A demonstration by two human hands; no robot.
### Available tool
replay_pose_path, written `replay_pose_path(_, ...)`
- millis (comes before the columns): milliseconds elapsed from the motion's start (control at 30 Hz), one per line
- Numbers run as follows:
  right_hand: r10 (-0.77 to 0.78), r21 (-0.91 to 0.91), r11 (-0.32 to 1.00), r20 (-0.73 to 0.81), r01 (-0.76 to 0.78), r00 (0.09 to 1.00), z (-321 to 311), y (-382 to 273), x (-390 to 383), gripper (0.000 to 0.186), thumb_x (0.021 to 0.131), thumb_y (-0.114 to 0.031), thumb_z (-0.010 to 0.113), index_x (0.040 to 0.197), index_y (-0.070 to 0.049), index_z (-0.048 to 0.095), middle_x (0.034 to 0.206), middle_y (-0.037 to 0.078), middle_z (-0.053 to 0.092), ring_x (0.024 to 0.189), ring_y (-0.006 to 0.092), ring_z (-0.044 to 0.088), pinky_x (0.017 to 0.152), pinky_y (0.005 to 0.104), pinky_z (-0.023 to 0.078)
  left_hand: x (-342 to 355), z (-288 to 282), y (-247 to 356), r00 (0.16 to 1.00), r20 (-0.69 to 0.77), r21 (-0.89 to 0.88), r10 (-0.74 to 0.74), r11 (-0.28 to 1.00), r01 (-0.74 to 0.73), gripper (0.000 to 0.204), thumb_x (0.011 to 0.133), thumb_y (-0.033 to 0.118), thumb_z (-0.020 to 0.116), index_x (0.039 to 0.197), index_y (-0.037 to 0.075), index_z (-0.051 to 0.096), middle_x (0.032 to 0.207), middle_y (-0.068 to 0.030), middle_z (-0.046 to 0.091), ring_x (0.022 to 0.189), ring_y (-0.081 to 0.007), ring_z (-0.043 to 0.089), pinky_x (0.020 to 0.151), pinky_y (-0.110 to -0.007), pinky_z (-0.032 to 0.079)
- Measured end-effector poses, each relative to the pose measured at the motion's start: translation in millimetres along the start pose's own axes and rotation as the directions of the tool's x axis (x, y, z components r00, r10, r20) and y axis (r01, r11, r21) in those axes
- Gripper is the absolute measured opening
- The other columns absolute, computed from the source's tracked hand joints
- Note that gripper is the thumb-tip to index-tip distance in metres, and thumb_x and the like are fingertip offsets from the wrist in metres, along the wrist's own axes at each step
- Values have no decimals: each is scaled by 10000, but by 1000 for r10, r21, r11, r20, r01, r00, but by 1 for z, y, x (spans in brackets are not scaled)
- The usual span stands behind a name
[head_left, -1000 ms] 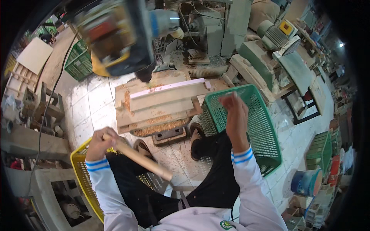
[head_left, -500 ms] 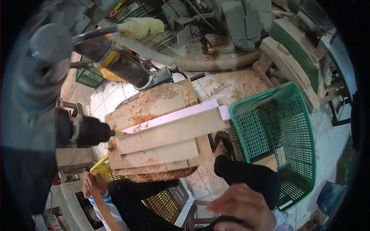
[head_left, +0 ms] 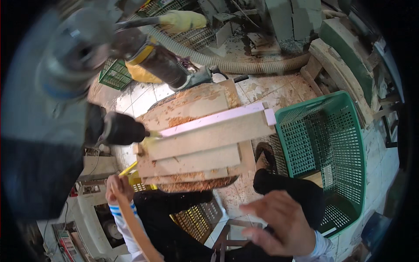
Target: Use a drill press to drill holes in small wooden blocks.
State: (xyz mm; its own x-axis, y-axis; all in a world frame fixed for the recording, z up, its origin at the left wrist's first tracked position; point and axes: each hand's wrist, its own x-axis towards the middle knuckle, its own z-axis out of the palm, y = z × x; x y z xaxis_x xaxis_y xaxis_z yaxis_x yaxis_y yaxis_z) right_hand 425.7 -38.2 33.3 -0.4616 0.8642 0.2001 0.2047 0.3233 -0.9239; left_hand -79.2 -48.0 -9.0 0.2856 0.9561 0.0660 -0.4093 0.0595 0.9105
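Down at the lower left, my left hand (head_left: 119, 188) is closed around the end of a slim wooden strip (head_left: 136, 225), which slants back along my forearm. My right hand (head_left: 281, 222) hovers over my lap at the lower right, fingers apart and holding nothing. In front of me, pale boards (head_left: 214, 136) lie stacked on the drill press table (head_left: 246, 159), strewn with wood shavings. A lilac-white strip (head_left: 218, 118) runs along the boards' far side. The black drill chuck (head_left: 125, 128) points at the stack's left end; its bit is blurred there. Neither hand touches the boards.
A green plastic crate (head_left: 355, 161) stands to the right, with some wood pieces in it. A yellow crate (head_left: 190, 225) sits low by my legs. The large machine body (head_left: 39, 161) fills the left side. A ribbed hose (head_left: 244, 66) crosses the floor behind the table.
The whole view has shifted, so the table and crates appear farther right and higher. My left hand still grips the strip, and my right hand stays open over my lap.
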Motion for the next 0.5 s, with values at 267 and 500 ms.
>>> replay_pose_path(267, -90, 114, 989, -79, 98, 993, 22, -14, -5, 411, 916, -284, 664, 1187, 23, 628, 984, 161, 667, 856, 317, 650, 808, 419, 504, 25, 78, -16, 962, -261, 331, 84, 944, 7, 345, 834, 270, 781, 906, -1, 581, 844, -98, 594, 680, -165, 584, 623, -249, 495)
replay_pose_path(500, -243, -472, 853, 18, 223, 970, 54, -16, 34, 429, 907, -270, 663, 1285, -80, 593, 1071, 151, 630, 941, 366, 636, 829, 447, 507, 46, 107, -29, 918, -394, 165, -33, 981, 106, 97, 961, 97, 643, 967, 3, 618, 844, -64, 634, 676, -150, 629, 632, -278, 533)
